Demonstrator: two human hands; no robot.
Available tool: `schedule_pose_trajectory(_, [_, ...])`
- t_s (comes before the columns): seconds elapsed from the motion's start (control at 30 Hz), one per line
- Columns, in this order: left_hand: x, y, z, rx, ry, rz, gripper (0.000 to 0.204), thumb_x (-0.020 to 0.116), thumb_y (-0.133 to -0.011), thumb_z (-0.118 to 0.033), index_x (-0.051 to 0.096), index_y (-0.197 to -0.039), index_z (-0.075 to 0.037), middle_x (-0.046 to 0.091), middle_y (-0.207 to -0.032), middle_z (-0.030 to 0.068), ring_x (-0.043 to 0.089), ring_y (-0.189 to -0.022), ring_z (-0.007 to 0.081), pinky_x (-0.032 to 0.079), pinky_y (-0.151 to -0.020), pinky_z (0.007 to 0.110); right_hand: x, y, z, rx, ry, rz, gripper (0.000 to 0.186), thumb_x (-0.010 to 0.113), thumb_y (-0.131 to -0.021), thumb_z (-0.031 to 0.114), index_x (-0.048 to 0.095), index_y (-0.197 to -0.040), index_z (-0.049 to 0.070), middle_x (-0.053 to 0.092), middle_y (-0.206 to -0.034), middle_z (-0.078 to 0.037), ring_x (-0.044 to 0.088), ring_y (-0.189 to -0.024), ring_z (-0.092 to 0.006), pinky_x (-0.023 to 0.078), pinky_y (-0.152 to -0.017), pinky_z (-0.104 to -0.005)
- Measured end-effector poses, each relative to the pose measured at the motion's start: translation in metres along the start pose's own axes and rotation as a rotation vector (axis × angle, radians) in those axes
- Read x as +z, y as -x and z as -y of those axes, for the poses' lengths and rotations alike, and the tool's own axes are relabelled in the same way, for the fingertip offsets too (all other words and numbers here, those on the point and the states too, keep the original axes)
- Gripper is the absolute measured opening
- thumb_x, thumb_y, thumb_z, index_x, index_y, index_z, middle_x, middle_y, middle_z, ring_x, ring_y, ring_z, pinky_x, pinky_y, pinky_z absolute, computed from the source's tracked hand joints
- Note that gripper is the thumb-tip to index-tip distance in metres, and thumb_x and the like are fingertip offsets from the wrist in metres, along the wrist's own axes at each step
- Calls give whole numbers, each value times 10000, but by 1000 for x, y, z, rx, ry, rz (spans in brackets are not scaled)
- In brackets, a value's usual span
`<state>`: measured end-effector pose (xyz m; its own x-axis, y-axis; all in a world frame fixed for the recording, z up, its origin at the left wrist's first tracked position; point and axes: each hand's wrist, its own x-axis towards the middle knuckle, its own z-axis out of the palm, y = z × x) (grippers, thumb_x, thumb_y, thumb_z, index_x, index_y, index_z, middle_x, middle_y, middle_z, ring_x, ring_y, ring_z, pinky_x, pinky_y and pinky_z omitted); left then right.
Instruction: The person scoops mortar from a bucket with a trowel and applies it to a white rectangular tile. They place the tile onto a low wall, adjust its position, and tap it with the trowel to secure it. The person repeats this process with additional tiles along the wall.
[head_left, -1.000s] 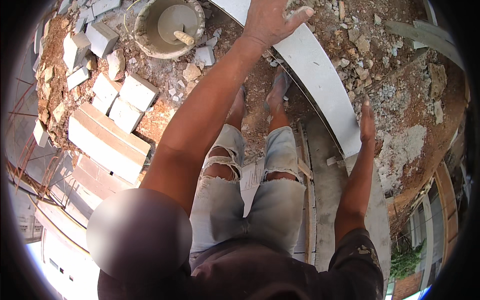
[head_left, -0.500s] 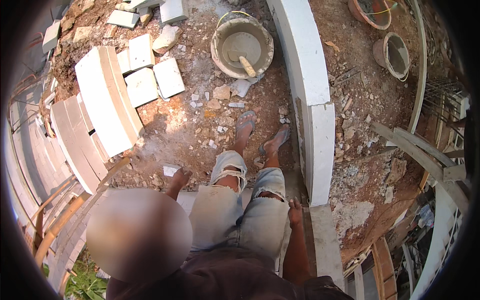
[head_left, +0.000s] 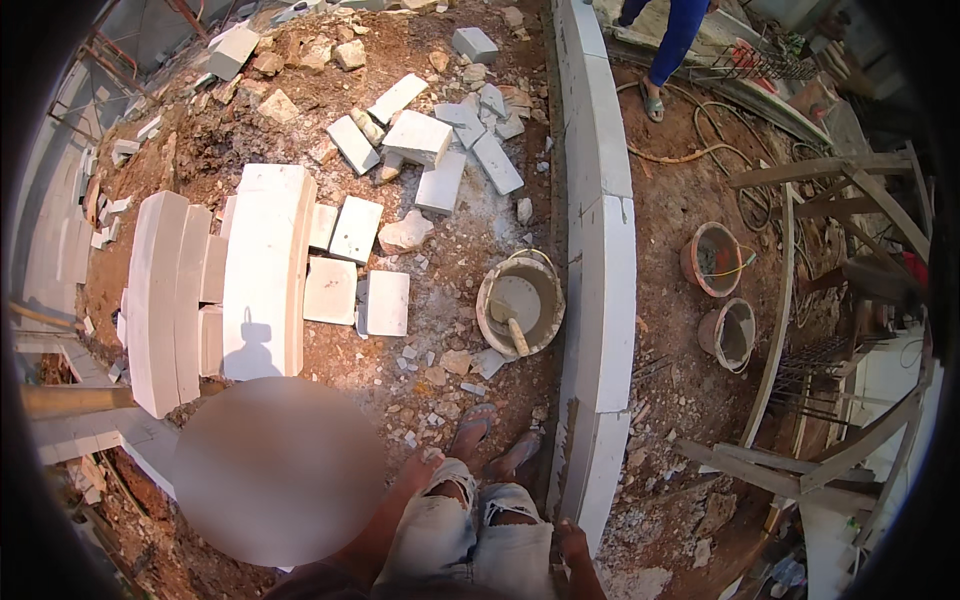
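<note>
Across the dirt ground (head_left: 668, 385) runs a white block wall (head_left: 606, 300), right of ripped jeans (head_left: 435, 535). The left hand (head_left: 417, 468) is beside the jeans, the right hand (head_left: 573, 545) beside the wall's near end; whether their fingers are apart, I cannot tell.
</note>
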<state>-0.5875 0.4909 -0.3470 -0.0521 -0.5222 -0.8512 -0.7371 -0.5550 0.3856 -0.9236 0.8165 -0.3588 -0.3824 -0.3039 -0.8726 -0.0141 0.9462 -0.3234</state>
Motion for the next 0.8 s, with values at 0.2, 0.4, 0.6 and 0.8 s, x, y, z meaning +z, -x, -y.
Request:
schedule_pose_trajectory(0.2, [-58,6,4,55,121,-82,452,640,-930,-402,657,-1178,-24,700,-1029,238,665,-1008,383,499,-905,449,11,-9,28,-387,333,33,393,459,-1009,368,646,-1112,38,675,-870,-201,671,-863,-312,510,-787,-411])
schedule_pose_trajectory(0.4, [-78,19,43,-97,157,-241,335,659,-941,-330,664,-1048,-12,654,-812,98,620,-750,188,492,-683,373,-10,-27,105,-103,-290,131,357,557,-977,350,633,-1172,60,673,-961,-90,653,-897,-220,525,-754,-390])
schedule_pose_trajectory(0.6, [-69,84,-22,-42,186,-158,320,668,-939,-334,664,-909,-15,578,-711,6,493,-656,115,419,-605,343,-88,-40,110,-182,-265,0,502,562,-964,359,577,-1324,10,683,-1022,-92,656,-862,-162,519,-670,-330])
schedule_pose_trajectory(0.8, [-73,62,25,84,79,-178,485,646,-926,-428,665,-988,53,701,-887,202,669,-811,313,485,-734,441,-152,-33,105,-19,-219,120,471,576,-964,319,532,-1358,65,664,-1047,-84,650,-910,-256,509,-710,-385])
